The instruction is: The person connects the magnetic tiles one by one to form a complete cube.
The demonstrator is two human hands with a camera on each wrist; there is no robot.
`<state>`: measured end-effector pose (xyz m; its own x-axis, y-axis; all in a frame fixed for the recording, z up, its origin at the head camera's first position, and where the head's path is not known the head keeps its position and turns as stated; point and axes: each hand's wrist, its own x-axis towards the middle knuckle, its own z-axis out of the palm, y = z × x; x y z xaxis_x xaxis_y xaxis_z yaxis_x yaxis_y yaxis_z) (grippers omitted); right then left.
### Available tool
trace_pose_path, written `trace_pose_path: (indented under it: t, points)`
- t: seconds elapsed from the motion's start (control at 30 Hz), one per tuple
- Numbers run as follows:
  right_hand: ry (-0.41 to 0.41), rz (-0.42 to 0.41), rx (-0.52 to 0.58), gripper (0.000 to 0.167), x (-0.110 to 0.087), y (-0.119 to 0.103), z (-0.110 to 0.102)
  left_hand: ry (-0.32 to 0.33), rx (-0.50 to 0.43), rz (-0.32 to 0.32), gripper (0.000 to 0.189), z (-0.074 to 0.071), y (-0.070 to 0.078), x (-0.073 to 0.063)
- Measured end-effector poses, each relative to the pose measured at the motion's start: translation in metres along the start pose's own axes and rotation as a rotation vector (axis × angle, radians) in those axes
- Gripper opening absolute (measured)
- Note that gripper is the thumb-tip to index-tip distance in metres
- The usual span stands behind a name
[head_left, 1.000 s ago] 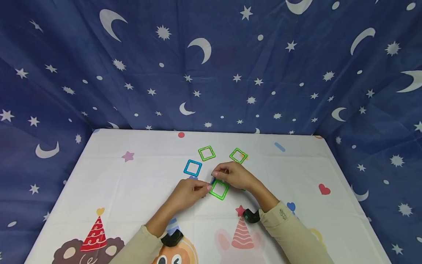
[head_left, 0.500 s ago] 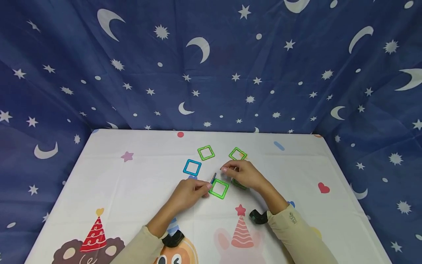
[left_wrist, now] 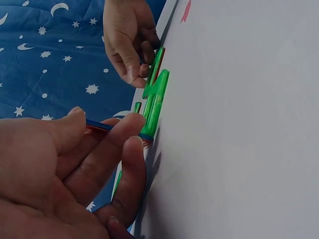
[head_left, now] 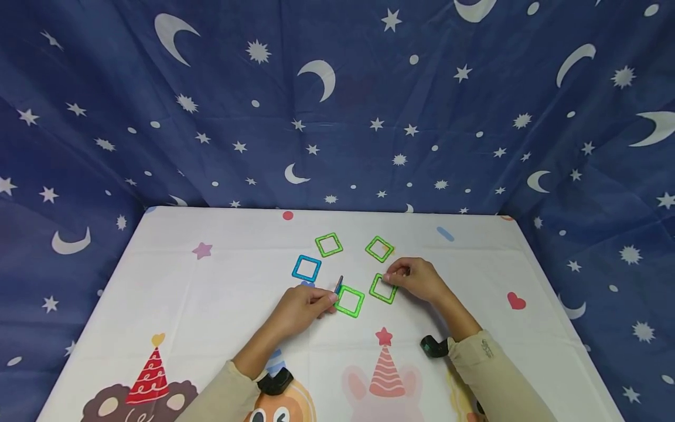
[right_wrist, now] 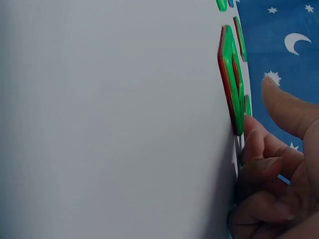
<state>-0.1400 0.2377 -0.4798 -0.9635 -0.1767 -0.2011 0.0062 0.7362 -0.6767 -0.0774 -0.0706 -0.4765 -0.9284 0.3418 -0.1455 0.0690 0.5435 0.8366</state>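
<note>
My left hand [head_left: 297, 312] pinches a blue square magnetic tile [head_left: 339, 285] between thumb and fingers, holding it on edge. Its thin blue edge with a reddish side shows in the left wrist view. That tile stands right at the left side of a flat green square tile [head_left: 361, 306]. Over to the right, my right hand [head_left: 419, 280] hovers low at the upper right corner of a second green square tile [head_left: 380, 298], hiding that corner. In the right wrist view the thumb [right_wrist: 279, 102] is spread away from the other fingers, with nothing between them.
Farther back lie a blue square tile [head_left: 305, 278] and two green ones, one at the left [head_left: 333, 253] and one at the right [head_left: 375, 256]. A white printed cloth [head_left: 253, 316] covers the table, and a blue star-patterned curtain [head_left: 237, 105] hangs behind it.
My right hand has left the upper end of the held blue tile and moved right, to the second green tile, now largely uncovered. The left hand keeps its pinch in nearly the same place.
</note>
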Motion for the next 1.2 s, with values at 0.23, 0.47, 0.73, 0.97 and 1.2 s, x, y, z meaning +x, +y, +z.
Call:
trace_pose_path:
  t: [0.23, 0.47, 0.73, 0.97, 1.2]
  points:
    - [0.010, -0.036, -0.064, 0.017, 0.004, 0.003, 0.004, -0.010, -0.036, 0.000, 0.027, 0.000, 0.001, -0.001]
    - [0.015, -0.075, -0.137, 0.017, 0.002, 0.000, 0.006, -0.020, -0.049, 0.000, 0.029, 0.000, -0.002, 0.001]
    - [-0.124, -0.084, -0.058, 0.024, 0.004, 0.006, -0.002, -0.037, -0.060, -0.009, 0.029, 0.000, -0.002, 0.001]
    - [-0.200, 0.061, 0.170, 0.023, 0.009, 0.000, -0.004, -0.027, -0.059, -0.007, 0.029, -0.002, -0.001, 0.001]
    - [-0.277, 0.075, 0.350, 0.029, 0.016, -0.018, 0.006, -0.046, -0.068, -0.009, 0.032, -0.001, -0.003, 0.001]
